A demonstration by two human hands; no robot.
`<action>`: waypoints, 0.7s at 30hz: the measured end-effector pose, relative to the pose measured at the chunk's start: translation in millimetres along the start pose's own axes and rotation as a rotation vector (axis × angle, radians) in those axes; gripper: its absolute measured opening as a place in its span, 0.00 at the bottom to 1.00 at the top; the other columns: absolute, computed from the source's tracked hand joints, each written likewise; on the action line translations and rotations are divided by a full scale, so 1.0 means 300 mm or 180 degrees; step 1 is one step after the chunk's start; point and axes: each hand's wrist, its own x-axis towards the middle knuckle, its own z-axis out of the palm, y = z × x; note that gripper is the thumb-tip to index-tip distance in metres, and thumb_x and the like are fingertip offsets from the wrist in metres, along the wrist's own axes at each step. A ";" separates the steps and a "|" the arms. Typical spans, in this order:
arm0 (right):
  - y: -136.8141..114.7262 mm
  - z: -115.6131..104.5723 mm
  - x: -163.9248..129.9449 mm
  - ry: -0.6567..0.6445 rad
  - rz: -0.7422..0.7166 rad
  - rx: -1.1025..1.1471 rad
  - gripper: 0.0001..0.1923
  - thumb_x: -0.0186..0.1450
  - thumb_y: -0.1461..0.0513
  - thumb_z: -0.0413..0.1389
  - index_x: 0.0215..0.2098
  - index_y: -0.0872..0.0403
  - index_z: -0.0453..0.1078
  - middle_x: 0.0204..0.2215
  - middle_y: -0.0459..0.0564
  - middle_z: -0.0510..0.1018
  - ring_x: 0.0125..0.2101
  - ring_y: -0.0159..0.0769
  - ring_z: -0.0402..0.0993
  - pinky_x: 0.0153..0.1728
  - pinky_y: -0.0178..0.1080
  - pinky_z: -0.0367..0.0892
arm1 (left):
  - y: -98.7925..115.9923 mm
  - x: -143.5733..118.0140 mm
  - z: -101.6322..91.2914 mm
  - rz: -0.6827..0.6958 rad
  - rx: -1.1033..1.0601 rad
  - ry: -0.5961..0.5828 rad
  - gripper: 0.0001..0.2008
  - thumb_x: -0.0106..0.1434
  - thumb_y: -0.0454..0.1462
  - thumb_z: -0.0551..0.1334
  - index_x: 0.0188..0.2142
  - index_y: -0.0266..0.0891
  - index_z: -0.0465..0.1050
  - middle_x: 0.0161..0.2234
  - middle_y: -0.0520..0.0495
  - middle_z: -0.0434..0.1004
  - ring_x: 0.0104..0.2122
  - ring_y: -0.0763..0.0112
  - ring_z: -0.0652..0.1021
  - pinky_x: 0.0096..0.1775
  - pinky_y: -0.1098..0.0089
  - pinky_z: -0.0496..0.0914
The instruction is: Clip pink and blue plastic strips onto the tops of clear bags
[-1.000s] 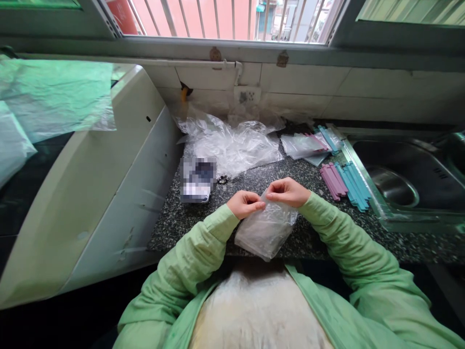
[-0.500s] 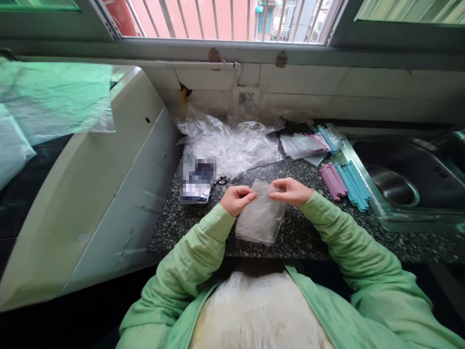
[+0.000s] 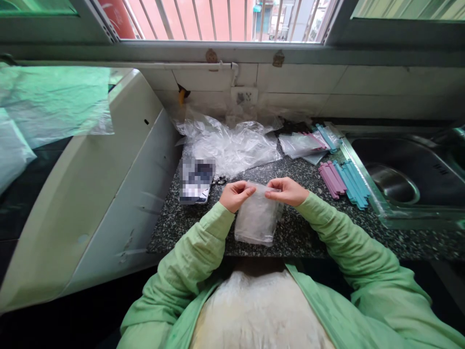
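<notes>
A small clear plastic bag is held over the near edge of the table, just in front of the body. Its top edge is pinched at the left end by the left hand and at the right end by the right hand; each grip is closed on the bag's mouth between thumb and fingertips. The bag hangs with its long axis running from the mouth, which points toward the far edge, down to its closed bottom, which points toward the near edge. Nothing can be made out inside it, so filling is judged not yet done, and whether the mouth is parted cannot be told. Pink and blue sticks lie loose near the right edge beside the sink, and further small bags lie beyond them. A heap of crumpled plastic film sits toward the far edge, with a blurred phone near the left edge.
</notes>
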 end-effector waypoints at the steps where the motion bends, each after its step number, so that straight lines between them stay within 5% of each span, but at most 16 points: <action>1: 0.001 0.002 0.001 0.0025 0.0006 0.0045 0.19 0.45 0.50 0.59 0.23 0.58 0.64 0.17 0.40 0.63 0.20 0.24 0.56 0.22 0.31 0.52 | -0.003 0.003 -0.001 0.0000 -0.0024 0.0079 0.21 0.37 0.50 0.67 0.19 0.32 0.72 0.18 0.52 0.70 0.21 0.77 0.67 0.26 0.74 0.62; 12: 0.026 0.005 0.012 0.0418 -0.0071 0.0493 0.22 0.44 0.47 0.59 0.18 0.56 0.60 0.15 0.39 0.60 0.18 0.22 0.54 0.21 0.31 0.51 | -0.005 0.008 -0.018 -0.0055 -0.0445 0.0773 0.18 0.34 0.47 0.69 0.19 0.34 0.74 0.18 0.52 0.72 0.20 0.79 0.68 0.26 0.75 0.64; 21: 0.017 0.010 0.012 0.0552 -0.0129 0.0757 0.22 0.42 0.48 0.61 0.23 0.57 0.64 0.19 0.42 0.65 0.21 0.25 0.59 0.23 0.32 0.55 | -0.008 0.010 -0.018 -0.0120 -0.0583 0.0769 0.17 0.33 0.46 0.70 0.18 0.35 0.74 0.17 0.53 0.72 0.19 0.80 0.67 0.25 0.75 0.63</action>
